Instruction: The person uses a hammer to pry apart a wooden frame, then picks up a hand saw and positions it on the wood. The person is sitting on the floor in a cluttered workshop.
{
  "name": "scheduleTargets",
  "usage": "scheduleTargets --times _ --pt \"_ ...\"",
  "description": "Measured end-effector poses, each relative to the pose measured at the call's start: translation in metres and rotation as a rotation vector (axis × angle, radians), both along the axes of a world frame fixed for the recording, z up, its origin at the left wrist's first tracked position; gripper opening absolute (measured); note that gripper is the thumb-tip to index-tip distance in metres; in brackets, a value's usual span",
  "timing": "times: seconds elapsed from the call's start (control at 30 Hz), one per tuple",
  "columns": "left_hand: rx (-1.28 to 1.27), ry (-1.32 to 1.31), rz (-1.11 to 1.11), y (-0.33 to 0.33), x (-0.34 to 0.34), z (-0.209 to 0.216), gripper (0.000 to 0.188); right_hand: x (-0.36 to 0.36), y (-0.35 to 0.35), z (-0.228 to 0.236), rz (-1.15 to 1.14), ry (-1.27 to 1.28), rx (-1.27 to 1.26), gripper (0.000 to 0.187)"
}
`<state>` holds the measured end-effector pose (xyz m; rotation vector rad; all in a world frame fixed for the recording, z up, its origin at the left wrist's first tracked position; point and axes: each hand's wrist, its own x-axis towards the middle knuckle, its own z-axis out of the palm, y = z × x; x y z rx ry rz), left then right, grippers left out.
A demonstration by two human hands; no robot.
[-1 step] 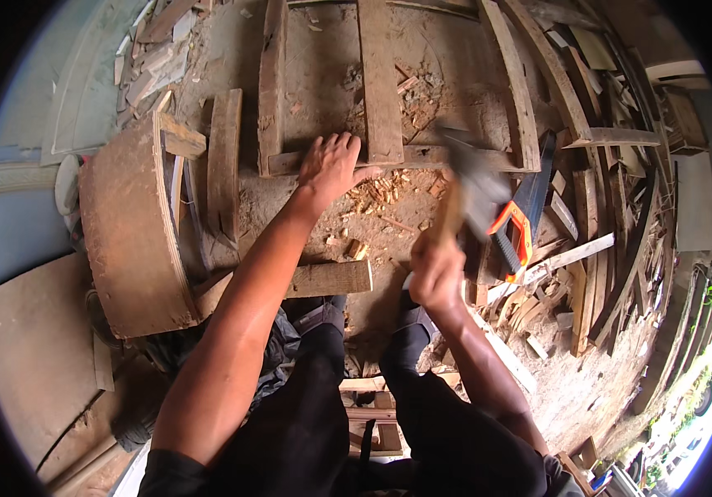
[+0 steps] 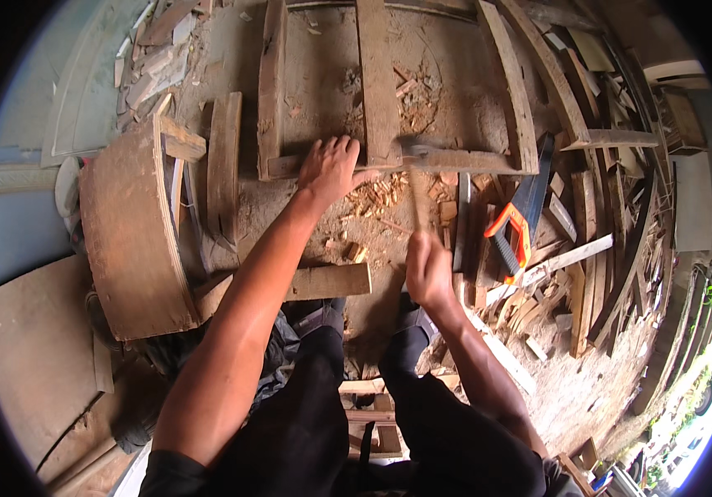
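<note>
A wooden frame (image 2: 472,161) of rough boards lies on the ground ahead of me, its near rail running crosswise. My left hand (image 2: 329,168) is closed over that rail, left of the middle slat (image 2: 379,83), with the thumb along its near side. In my right hand (image 2: 429,269) is the handle of a hammer (image 2: 419,203). The hammer's dark head is smeared by motion and reaches the rail just right of the slat's end; whether it touches cannot be made out.
An orange-handled handsaw (image 2: 518,224) lies on scrap wood at the right. A curved plywood piece (image 2: 132,228) stands at the left. Wood chips (image 2: 377,192) lie below the rail, and a short wood block (image 2: 331,280) sits before my feet.
The hammer has swung down and to the left, from above the saw to the rail beside the middle slat. My left hand has stayed in place.
</note>
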<state>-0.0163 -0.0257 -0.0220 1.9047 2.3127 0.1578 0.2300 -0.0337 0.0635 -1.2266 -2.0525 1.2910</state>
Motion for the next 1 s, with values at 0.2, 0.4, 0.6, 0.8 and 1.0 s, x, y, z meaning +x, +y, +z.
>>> scheduleTargets --times 0.2,0.4,0.6,0.8,1.0 --pt "-0.084 -0.048 0.001 0.008 -0.009 -0.003 0.085 0.022 0.001 -0.011 -0.088 -0.038 -0.021 0.057" --pt "0.312 -0.296 0.055 -0.001 -0.006 0.0 0.07 -0.002 0.009 0.013 -0.028 -0.033 -0.263 0.057" --pt "0.584 -0.308 0.063 -0.001 0.024 -0.016 0.051 0.007 0.018 0.011 -0.142 -0.025 -0.486 0.061" --pt "0.685 -0.352 0.203 0.003 0.035 -0.012 0.064 -0.006 0.046 0.058 0.085 -0.117 -0.376 0.048" --pt "0.473 -0.116 0.13 0.002 0.031 -0.02 0.068 -0.014 0.109 0.073 0.72 -0.347 0.689 0.026"
